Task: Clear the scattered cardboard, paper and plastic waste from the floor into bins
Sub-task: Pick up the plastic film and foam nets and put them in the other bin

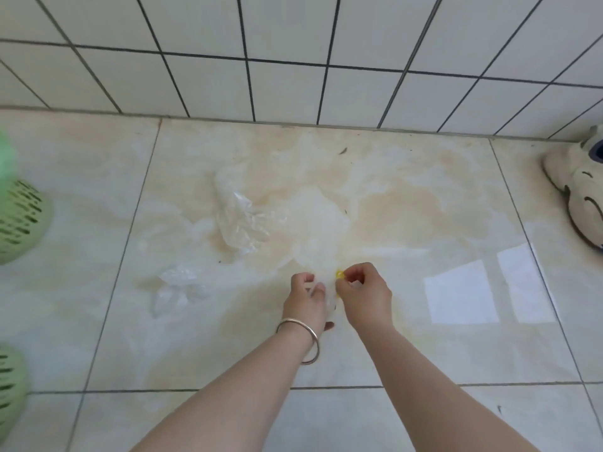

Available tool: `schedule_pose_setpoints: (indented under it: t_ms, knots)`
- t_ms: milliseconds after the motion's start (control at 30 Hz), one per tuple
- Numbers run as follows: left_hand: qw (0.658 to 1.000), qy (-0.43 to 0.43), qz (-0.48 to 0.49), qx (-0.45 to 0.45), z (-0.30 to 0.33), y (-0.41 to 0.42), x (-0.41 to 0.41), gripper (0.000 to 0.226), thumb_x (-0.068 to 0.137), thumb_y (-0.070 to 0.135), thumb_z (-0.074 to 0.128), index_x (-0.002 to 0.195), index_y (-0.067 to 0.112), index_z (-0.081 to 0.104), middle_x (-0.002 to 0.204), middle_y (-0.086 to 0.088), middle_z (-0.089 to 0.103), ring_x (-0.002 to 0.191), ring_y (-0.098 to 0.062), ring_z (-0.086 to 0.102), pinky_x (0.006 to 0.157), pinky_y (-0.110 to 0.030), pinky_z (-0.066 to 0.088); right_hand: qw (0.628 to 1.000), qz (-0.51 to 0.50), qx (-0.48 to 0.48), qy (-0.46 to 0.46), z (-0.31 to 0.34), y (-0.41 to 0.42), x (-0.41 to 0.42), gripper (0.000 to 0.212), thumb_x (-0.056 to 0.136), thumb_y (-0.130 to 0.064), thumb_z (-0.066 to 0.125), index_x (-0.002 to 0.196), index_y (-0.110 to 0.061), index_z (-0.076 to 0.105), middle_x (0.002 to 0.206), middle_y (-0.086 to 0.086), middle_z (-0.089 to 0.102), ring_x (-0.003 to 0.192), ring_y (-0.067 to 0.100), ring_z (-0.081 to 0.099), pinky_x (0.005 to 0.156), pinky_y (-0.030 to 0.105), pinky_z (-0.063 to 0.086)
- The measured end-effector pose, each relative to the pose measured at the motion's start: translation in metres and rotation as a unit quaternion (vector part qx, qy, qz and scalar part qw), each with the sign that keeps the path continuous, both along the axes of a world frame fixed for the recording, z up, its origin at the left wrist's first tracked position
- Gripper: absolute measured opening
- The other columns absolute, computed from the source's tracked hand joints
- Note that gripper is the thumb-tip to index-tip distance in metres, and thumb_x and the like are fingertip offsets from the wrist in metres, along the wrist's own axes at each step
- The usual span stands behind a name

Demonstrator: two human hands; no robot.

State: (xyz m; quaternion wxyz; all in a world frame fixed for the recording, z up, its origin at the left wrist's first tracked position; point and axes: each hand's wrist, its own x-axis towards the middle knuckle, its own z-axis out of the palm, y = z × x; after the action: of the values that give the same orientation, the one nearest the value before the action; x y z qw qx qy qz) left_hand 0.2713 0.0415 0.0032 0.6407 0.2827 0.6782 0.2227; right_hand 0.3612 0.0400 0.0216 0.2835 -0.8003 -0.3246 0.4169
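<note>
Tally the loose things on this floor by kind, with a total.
Clear plastic pieces: 3 — one in both hands, a crumpled one beside it, a smaller one to the left.
Green slotted bins: 2 — upper, lower, both at the left edge.
Shoes: 1
Total: 6

Both hands, left [306, 296] and right [363, 293], pinch a clear thin plastic bag [321, 233] with a small yellow tag [340, 274]; green perforated plastic bins [19, 220] sit at nine o'clock.

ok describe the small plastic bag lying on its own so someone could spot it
On the cream floor tile below the white tiled wall, look left of the left hand. The small crumpled clear bag lies there alone, apart from the larger plastic sheet further up.
</note>
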Motion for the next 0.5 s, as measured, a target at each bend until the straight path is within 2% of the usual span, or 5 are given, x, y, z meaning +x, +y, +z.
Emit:
schedule_pose_setpoints:
  t_ms: [133, 200, 267, 367, 500]
  knots:
    - [0.996, -0.057, 0.062, -0.025, 0.001, 0.009, -0.053, 0.020, 0.094, 0.040, 0.043, 0.111, 0.034, 0.051, 0.116, -0.007, 0.062, 0.103, -0.028, 0.063, 0.078, -0.044, 0.059, 0.995, 0.056, -0.026, 0.083, -0.003, 0.012, -0.062, 0.007, 0.085, -0.016, 0.058, 0.081, -0.021, 0.060, 0.079, -0.008, 0.062, 0.075, 0.012, 0.060, 0.062, 0.015, 0.046]
    - [0.996, -0.007, 0.086, -0.008, 0.000, 0.014, -0.081, 0.017, 0.093, 0.038, 0.044, 0.092, 0.026, 0.056, 0.106, -0.014, 0.065, 0.094, -0.031, 0.064, 0.080, -0.045, 0.058, 0.992, 0.080, -0.016, 0.093, -0.003, 0.017, -0.086, 0.008, 0.086, -0.017, 0.056, 0.080, -0.019, 0.061, 0.076, -0.009, 0.061, 0.070, 0.007, 0.056, 0.055, 0.007, 0.043]
    - [0.991, 0.046, 0.124, 0.004, 0.001, 0.016, -0.106, 0.022, 0.093, 0.036, 0.046, 0.078, 0.020, 0.052, 0.091, -0.013, 0.063, 0.085, -0.031, 0.061, 0.082, -0.047, 0.057, 0.991, 0.078, 0.001, 0.106, -0.001, 0.024, -0.106, 0.012, 0.087, -0.019, 0.053, 0.082, -0.014, 0.063, 0.074, -0.006, 0.060, 0.071, 0.012, 0.055, 0.057, 0.012, 0.042]
    - [0.978, 0.172, 0.109, 0.038, 0.001, 0.016, -0.143, 0.039, 0.091, 0.042, 0.048, 0.066, 0.014, 0.041, 0.073, -0.009, 0.050, 0.072, -0.027, 0.050, 0.074, -0.036, 0.047, 0.994, 0.060, 0.020, 0.090, -0.001, 0.038, -0.128, 0.014, 0.088, -0.026, 0.055, 0.084, -0.015, 0.063, 0.075, -0.003, 0.059, 0.070, 0.012, 0.053, 0.056, 0.011, 0.041]
    - [0.955, 0.268, 0.101, 0.080, 0.001, 0.016, -0.176, 0.028, 0.085, 0.033, 0.062, 0.072, 0.010, 0.054, 0.089, -0.008, 0.047, 0.078, -0.024, 0.045, 0.069, -0.022, 0.030, 0.992, 0.123, 0.034, 0.021, -0.006, 0.061, -0.148, 0.021, 0.085, -0.019, 0.060, 0.105, -0.021, 0.062, 0.087, -0.004, 0.054, 0.075, 0.010, 0.052, 0.051, 0.006, 0.037]
